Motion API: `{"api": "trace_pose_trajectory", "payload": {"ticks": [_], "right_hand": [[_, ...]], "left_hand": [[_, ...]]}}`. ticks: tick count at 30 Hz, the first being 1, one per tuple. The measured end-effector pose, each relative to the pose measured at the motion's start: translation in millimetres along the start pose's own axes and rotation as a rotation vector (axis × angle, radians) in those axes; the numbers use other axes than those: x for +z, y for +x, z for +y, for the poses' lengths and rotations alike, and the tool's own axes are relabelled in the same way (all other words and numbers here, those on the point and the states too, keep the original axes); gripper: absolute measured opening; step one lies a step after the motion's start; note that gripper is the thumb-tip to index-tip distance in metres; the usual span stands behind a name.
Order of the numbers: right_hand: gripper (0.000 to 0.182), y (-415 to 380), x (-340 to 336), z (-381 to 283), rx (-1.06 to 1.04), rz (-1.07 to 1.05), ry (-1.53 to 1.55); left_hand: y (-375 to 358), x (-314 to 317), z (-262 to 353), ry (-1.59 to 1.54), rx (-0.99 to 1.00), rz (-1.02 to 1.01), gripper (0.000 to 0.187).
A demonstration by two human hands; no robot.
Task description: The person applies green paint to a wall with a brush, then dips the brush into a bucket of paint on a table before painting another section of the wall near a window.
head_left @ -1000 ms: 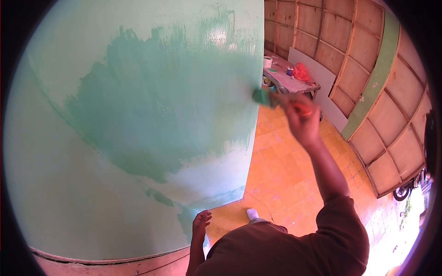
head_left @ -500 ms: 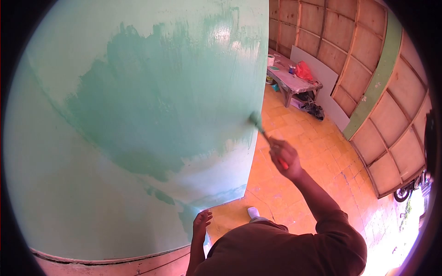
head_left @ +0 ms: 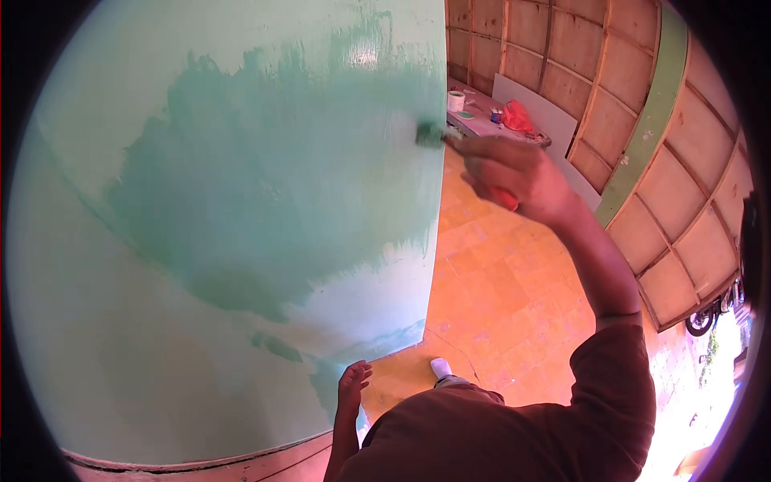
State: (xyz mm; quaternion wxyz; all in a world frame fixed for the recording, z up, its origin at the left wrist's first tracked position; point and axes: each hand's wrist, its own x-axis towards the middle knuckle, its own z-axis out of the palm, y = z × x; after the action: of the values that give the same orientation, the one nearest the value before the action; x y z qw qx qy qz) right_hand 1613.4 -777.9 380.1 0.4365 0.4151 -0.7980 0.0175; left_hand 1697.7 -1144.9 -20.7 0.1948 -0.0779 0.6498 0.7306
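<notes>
My right hand point(head_left: 514, 177) is wrapped round the handle of a paintbrush, part of which shows red below my fingers. The brush's green-coated bristles point(head_left: 430, 134) are at the right edge of the wall point(head_left: 273, 185), seemingly touching it. Darker wet green paint covers a broad patch there, with paler green around it. Low by the wall, my left hand point(head_left: 353, 377) hangs with its fingers loosely bent and apart, and nothing shows in it.
Beyond the wall's edge stands a low table point(head_left: 482, 104) bearing a white tub point(head_left: 456, 101), a green lid and a red plastic bag point(head_left: 517, 117). Orange tiles point(head_left: 490, 281) cover the floor. Wooden framed panels point(head_left: 554, 48) line the far side, and a motorcycle wheel point(head_left: 700, 323) shows at the right.
My right hand has moved up with the paintbrush, higher along the wall's right edge. The view has shifted slightly; my left hand stays nearly where it was.
</notes>
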Motion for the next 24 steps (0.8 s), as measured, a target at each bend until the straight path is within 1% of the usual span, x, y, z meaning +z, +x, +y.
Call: {"api": "trace_pose_trajectory", "payload": {"ticks": [1, 3, 4, 6, 7, 9, 11, 13, 14, 16, 17, 19, 20, 22, 24], "right_hand": [[0.015, 3, -7, 2, 0.001, -0.004, 0.003], [0.014, 6, -14, 5, -0.032, 0.104, -0.164], [0.014, 5, -12, 6, -0.031, 0.103, -0.16], [0.017, -3, -1, 7, -0.121, 0.261, -0.269], [0.017, -12, 12, 3, -0.118, 0.259, -0.266], [0.02, -44, 49, -14, 0.024, 0.132, -0.082], [0.019, -78, 76, -36, 0.079, 0.026, -0.018], [0.018, -104, 93, -56, 0.144, -0.018, 0.144], [0.018, -111, 99, -65, 0.141, -0.018, 0.148], [0.015, -122, 104, -80, 0.213, -0.081, 0.373], [0.015, -126, 104, -82, 0.216, -0.08, 0.37], [0.014, -128, 101, -84, 0.358, -0.403, 0.611], [0.014, -124, 98, -78, 0.358, -0.4, 0.609], [0.011, -105, 83, -52, 0.116, -0.308, 0.386], [0.01, -70, 53, -26, 0.102, -0.287, 0.327]], "left_hand": [[-1, 0, -2, -0.001, -0.01, 0.001, 0.039], [-3, 1, -4, 0.004, -0.014, -0.003, 0.039], [-4, 1, -5, 0.01, -0.014, -0.009, 0.04], [-5, 2, -5, 0.006, -0.022, 0.004, 0.04], [-5, 2, -6, 0.003, -0.027, 0.014, 0.04], [-4, 2, -7, -0.004, -0.025, 0.017, 0.04], [-5, 3, -7, -0.015, -0.02, 0.021, 0.04], [-7, 3, -5, -0.028, 0.001, 0.038, 0.039], [-8, 4, -4, -0.031, 0.001, 0.043, 0.039], [-10, 3, -2, -0.024, 0.005, 0.04, 0.039], [-10, 3, -3, -0.021, 0.005, 0.037, 0.039], [-8, 3, -5, -0.018, -0.007, 0.037, 0.039], [-8, 3, -5, -0.016, -0.004, 0.036, 0.039], [-8, 3, -4, -0.001, -0.008, 0.016, 0.04], [-8, 4, -3, 0.001, -0.003, 0.012, 0.04]]}}
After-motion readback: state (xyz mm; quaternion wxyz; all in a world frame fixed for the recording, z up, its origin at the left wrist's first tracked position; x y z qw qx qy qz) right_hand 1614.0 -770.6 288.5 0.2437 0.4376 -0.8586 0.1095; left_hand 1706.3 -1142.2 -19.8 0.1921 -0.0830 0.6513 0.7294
